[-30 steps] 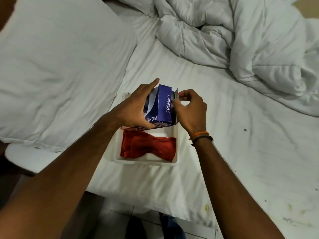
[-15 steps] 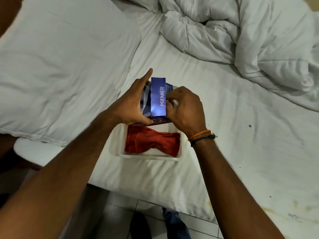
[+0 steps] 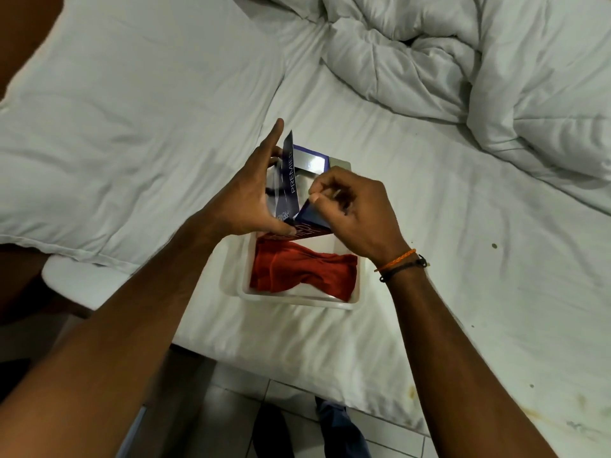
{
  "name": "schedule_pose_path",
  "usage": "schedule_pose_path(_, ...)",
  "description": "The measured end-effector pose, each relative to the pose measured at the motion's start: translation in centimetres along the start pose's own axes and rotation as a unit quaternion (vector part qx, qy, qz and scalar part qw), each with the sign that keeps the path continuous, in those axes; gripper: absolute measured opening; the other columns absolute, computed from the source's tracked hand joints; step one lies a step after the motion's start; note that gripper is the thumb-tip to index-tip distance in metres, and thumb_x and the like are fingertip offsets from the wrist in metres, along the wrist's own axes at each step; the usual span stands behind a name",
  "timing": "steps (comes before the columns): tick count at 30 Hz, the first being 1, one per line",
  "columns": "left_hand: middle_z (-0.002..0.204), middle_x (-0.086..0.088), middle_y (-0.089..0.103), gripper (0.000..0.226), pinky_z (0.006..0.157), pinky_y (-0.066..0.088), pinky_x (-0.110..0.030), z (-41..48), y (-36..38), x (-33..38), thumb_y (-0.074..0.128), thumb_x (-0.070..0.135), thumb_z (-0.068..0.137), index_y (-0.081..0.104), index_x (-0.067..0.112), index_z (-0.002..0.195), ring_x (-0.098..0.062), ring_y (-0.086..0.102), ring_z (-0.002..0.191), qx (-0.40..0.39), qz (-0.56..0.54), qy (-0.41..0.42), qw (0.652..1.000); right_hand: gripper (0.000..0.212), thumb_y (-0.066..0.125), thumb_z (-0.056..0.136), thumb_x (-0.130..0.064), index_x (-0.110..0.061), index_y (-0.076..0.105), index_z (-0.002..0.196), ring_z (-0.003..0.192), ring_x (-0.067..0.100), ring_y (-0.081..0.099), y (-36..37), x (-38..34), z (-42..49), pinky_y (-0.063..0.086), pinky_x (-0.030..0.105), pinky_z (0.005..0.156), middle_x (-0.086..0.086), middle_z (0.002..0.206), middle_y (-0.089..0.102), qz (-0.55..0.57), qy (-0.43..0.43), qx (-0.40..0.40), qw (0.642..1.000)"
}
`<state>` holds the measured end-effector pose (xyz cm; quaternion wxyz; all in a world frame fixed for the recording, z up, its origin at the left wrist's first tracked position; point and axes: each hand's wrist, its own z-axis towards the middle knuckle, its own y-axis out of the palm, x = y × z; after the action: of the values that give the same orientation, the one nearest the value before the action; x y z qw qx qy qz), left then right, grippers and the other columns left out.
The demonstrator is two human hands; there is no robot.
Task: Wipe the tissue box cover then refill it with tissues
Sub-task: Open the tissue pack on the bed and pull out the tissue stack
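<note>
Both your hands held the blue cardboard "PREMIER" tissue carton (image 3: 291,180) above the white plastic tray (image 3: 297,297). Your left hand (image 3: 246,200) gripped its side while your right hand (image 3: 353,213) pinched a torn flap. A crumpled red cloth (image 3: 304,271) lay inside the tray.

The bed (image 3: 429,200) carried a white pillow (image 3: 132,127) along its left edge and a crumpled white duvet (image 3: 463,67) at its far right corner. A white tray (image 3: 358,300) lay near the front edge, beside the pillow.

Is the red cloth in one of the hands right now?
No, the red cloth lies in the white tray on the bed, while the left hand and right hand both hold the blue tissue box.
</note>
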<state>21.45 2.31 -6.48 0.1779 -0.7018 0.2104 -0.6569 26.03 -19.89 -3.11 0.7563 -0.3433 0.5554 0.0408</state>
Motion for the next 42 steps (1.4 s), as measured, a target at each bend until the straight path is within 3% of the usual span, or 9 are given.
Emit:
schedule_pose_path(4, 0.141, 0.036, 0.029, 0.154, 0.086, 0.042, 0.001, -0.3, -0.5, 0.1, 0.097, 0.054, 0.047, -0.009, 0.046, 0.158, 0.023, 0.033, 0.131, 0.001, -0.010, -0.004, 1.000, 0.019, 0.063, 0.090, -0.012, -0.022, 0.079, 0.092, 0.049, 0.009, 0.070, -0.7, 0.2, 0.2, 0.054, 0.018, 0.056, 0.003, 0.053, 0.070, 0.031, 0.073, -0.047, 0.996)
schedule_pose_path(6, 0.141, 0.037, 0.029, 0.154, 0.086, 0.043, 0.001, -0.4, -0.7, 0.1, 0.098, 0.049, 0.047, -0.010, 0.046, 0.158, 0.024, 0.033, 0.130, -0.004, -0.009, -0.006, 1.000, 0.012, 0.075, 0.086, -0.020, -0.023, 0.081, 0.097, 0.056, 0.001, 0.070, -0.6, 0.4, 0.7, 0.052, 0.015, 0.066, -0.003, 0.059, 0.074, -0.048, 0.085, -0.091, 0.991)
schedule_pose_path(10, 0.145, 0.028, 0.031, 0.153, 0.090, 0.044, -0.001, -0.4, -0.5, 0.0, 0.100, 0.038, 0.051, -0.008, 0.044, 0.159, 0.021, 0.035, 0.132, -0.017, -0.009, -0.004, 1.000, 0.043, 0.090, 0.074, -0.033, -0.021, 0.078, 0.113, 0.087, 0.003, 0.072, -0.3, 0.1, 1.4, 0.054, 0.023, 0.087, -0.011, 0.082, 0.079, -0.119, 0.095, -0.064, 0.986)
schedule_pose_path(16, 0.153, 0.013, 0.030, 0.152, 0.093, 0.046, -0.005, -0.3, -0.6, -0.3, 0.101, 0.027, 0.053, -0.007, 0.043, 0.159, 0.019, 0.038, 0.132, -0.018, -0.013, 0.005, 1.000, 0.020, 0.076, 0.084, -0.024, -0.018, 0.080, 0.103, 0.090, 0.022, 0.073, 0.8, -1.0, 2.1, 0.056, 0.040, 0.087, -0.001, 0.091, 0.080, -0.163, 0.066, 0.054, 0.983)
schedule_pose_path(19, 0.162, 0.009, 0.024, 0.151, 0.104, 0.043, -0.014, -0.4, -0.7, -0.3, 0.101, 0.032, 0.053, -0.007, 0.043, 0.159, 0.008, 0.034, 0.141, -0.016, -0.006, 0.013, 1.000, 0.030, 0.072, 0.087, -0.024, -0.023, 0.075, 0.117, 0.095, 0.025, 0.072, 1.0, -1.7, 2.7, 0.055, 0.036, 0.085, 0.000, 0.096, 0.080, -0.188, 0.068, 0.094, 0.975)
schedule_pose_path(24, 0.156, 0.006, 0.030, 0.152, 0.091, 0.043, -0.002, 0.1, -0.3, -0.7, 0.101, 0.030, 0.053, -0.006, 0.040, 0.160, 0.018, 0.038, 0.132, -0.008, -0.010, 0.029, 1.000, 0.031, 0.066, 0.091, -0.039, -0.019, 0.072, 0.115, 0.106, 0.034, 0.066, 2.2, -2.5, 3.9, 0.048, 0.036, 0.081, 0.004, 0.108, 0.076, -0.314, 0.099, 0.047, 0.943)
schedule_pose_path(28, 0.153, 0.007, 0.034, 0.152, 0.098, 0.046, -0.009, 0.5, 0.4, -0.8, 0.103, 0.028, 0.052, -0.004, 0.040, 0.160, 0.015, 0.040, 0.133, 0.006, -0.015, 0.030, 0.999, 0.031, 0.059, 0.096, -0.032, -0.014, 0.066, 0.121, 0.113, 0.035, 0.063, 3.3, -3.0, 3.5, 0.046, 0.039, 0.086, 0.009, 0.117, 0.071, -0.338, 0.116, 0.017, 0.934)
schedule_pose_path(35, 0.156, 0.005, 0.032, 0.150, 0.110, 0.050, -0.041, 0.6, 0.4, -0.6, 0.101, 0.035, 0.053, -0.004, 0.039, 0.161, -0.004, 0.039, 0.143, 0.009, 0.001, 0.027, 1.000, 0.043, 0.068, 0.090, -0.026, -0.016, 0.060, 0.131, 0.118, 0.029, 0.062, 3.6, -3.0, 4.0, 0.049, 0.034, 0.090, 0.006, 0.128, 0.066, -0.285, 0.166, 0.007, 0.944)
schedule_pose_path(42, 0.148, 0.012, 0.031, 0.151, 0.093, 0.045, -0.003, 1.0, 0.6, -1.1, 0.101, 0.033, 0.052, -0.004, 0.037, 0.161, 0.025, 0.034, 0.125, 0.003, 0.013, 0.026, 1.000, 0.046, 0.071, 0.090, -0.024, -0.012, 0.062, 0.133, 0.118, 0.035, 0.063, 3.0, -2.8, 4.0, 0.049, 0.035, 0.089, 0.012, 0.130, 0.067, -0.204, 0.199, 0.016, 0.958)
